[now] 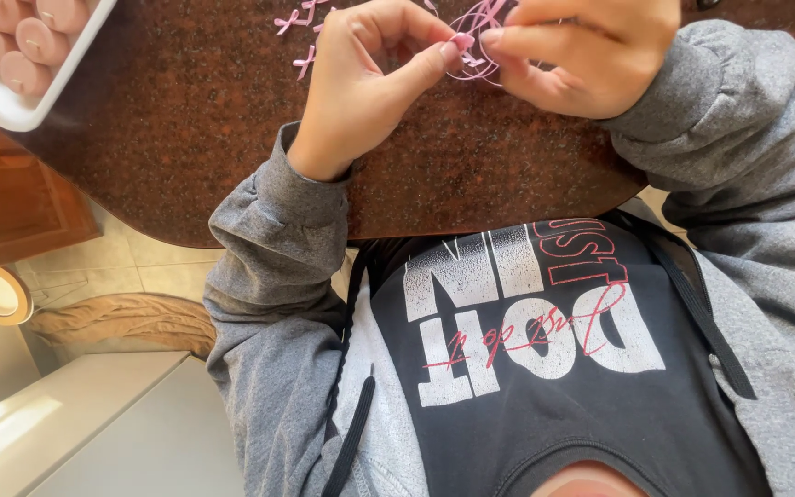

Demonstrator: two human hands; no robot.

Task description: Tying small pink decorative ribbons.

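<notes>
A: Both hands were up at the far edge of the dark speckled counter point(186, 129), and it was all fingertip work. The left hand point(361, 87) had thumb and forefinger pinched shut on a bit of pink ribbon point(464, 42).

B: And the right hand point(591, 55) was closed too, fingers curled over the loose loops of that same ribbon, just touching the left fingertips. So the ribbon sat between the two hands, just above the counter.

A: Risky spot, I thought. That ribbon looked thin and slick; one relaxed pinch and the fold could have sprung open.

B: The loops worried me more. They were tangled close around the right fingers, so a pull in the wrong direction might have knotted them.

A: There were finished little pink bows point(301, 23) lying just beside the left hand as well. A careless wrist could have swept them aside.

B: The white tray point(11, 109) of pink round pieces point(25, 69) sat well apart at the corner, overhanging the edge slightly, it seemed.
</notes>
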